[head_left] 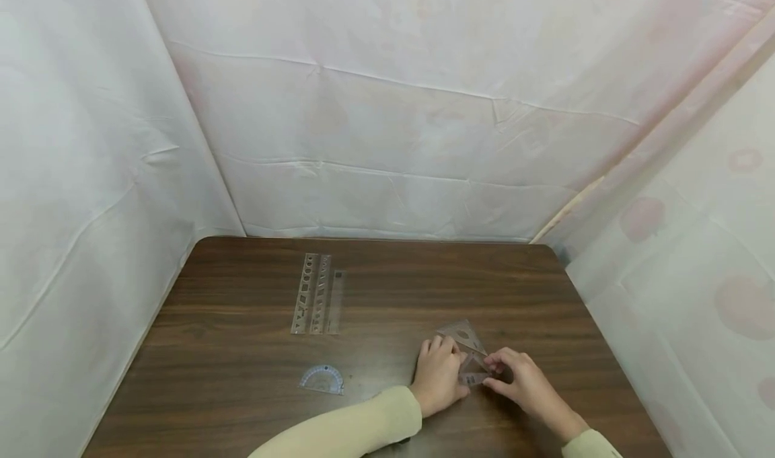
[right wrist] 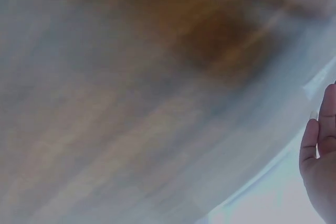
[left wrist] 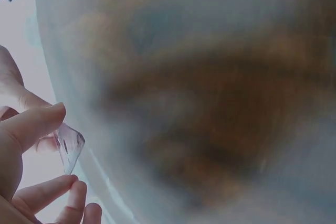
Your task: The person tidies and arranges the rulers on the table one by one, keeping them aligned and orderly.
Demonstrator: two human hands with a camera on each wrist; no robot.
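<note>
A clear triangular set square (head_left: 465, 337) lies near the front right of the dark wooden table (head_left: 393, 290), with a second clear piece (head_left: 473, 375) overlapping its near end. My left hand (head_left: 447, 352) curls over them. In the left wrist view, the left hand (left wrist: 64, 149) pinches a corner of clear plastic (left wrist: 71, 141) between thumb and fingers. My right hand (head_left: 492, 370) touches the near piece's right edge with its fingertips. In the blurred right wrist view, the right hand's fingers (right wrist: 311, 145) look straight and hold nothing I can see.
A clear stencil ruler (head_left: 311, 293) and a straight ruler (head_left: 336, 303) lie side by side at the table's middle left. A small clear protractor (head_left: 322, 379) sits nearer the front. White sheeting (head_left: 387, 108) walls in the table on three sides.
</note>
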